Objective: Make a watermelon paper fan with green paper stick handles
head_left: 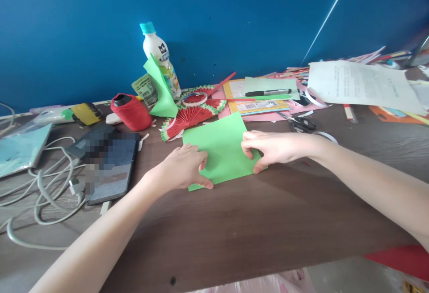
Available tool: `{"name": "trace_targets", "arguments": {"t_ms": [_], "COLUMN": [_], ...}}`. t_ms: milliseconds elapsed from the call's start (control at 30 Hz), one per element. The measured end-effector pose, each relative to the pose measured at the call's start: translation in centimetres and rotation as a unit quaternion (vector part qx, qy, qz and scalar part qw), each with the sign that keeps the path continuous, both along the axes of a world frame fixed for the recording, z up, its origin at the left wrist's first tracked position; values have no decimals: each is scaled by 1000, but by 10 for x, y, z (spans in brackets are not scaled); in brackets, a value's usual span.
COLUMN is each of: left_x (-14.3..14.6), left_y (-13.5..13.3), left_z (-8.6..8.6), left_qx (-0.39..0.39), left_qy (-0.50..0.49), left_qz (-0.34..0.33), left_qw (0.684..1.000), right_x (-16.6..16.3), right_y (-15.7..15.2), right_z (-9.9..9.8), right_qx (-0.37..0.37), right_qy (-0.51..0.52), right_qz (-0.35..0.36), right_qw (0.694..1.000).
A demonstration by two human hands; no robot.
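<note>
A green sheet of paper (221, 147) lies flat on the dark brown table (254, 221) in front of me. My left hand (183, 167) grips its near left corner, fingers curled, thumb pressed along the front edge. My right hand (273, 147) pinches the paper's right edge, thumb under and fingers on top. Just behind the sheet sits a red pleated paper fan with green and white trim (191, 116).
A phone (112, 165) and white cables (50, 185) lie at left. Behind stand a red cup-like holder (130, 112), a white bottle (160, 62) with folded green paper (161, 89), tape (194, 99), scissors (300, 124), a black marker (268, 92) and scattered papers (358, 85).
</note>
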State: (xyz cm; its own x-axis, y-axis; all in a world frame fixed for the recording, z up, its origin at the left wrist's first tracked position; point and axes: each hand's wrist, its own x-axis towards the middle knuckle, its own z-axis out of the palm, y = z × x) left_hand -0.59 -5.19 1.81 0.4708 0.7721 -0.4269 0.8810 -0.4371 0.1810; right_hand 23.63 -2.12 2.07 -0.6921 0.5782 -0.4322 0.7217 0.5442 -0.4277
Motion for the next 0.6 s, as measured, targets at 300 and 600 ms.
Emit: {"name": "trace_targets", "arguments": {"t_ms": [300, 600], "left_x": [-7, 3], "left_y": [0, -7], "left_z": [20, 27], "left_qx": [-28, -63], "left_qy": [80, -43], "left_qz": [9, -25], "left_qw": [996, 997], "right_x": [14, 13], "right_y": [9, 5], "right_z": [8, 16], "right_qx": [1, 1], "right_qy": [-73, -34], "right_qz": [-7, -2], "right_qw": [997, 999]}}
